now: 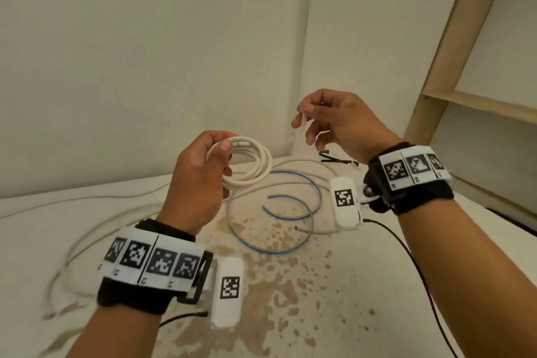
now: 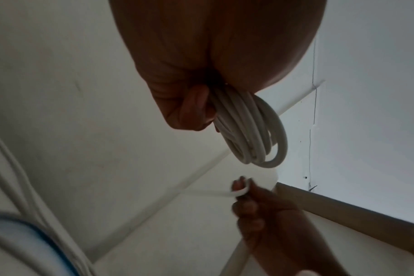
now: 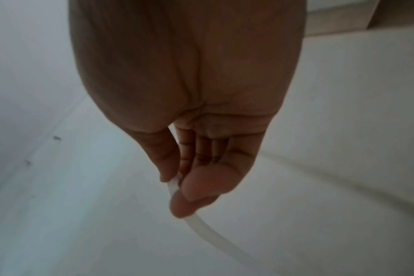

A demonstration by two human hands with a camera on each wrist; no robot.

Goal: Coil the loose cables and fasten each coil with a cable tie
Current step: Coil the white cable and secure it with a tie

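My left hand (image 1: 203,171) holds a small coil of white cable (image 1: 255,166) up above the table, thumb and fingers curled round one side of the loops. The left wrist view shows the same coil (image 2: 253,130) hanging from the closed fingers. To the right and higher, my right hand (image 1: 328,119) pinches a thin white cable tie (image 1: 303,120) between thumb and fingertips. In the right wrist view the tie (image 3: 208,231) trails down from the pinch. The two hands are apart.
On the stained white table (image 1: 290,299) lie a loose blue cable (image 1: 279,212) in open loops, a long white cable (image 1: 87,241) running left, and black ties (image 1: 334,158) near the back corner. A wooden shelf frame (image 1: 453,67) stands at right.
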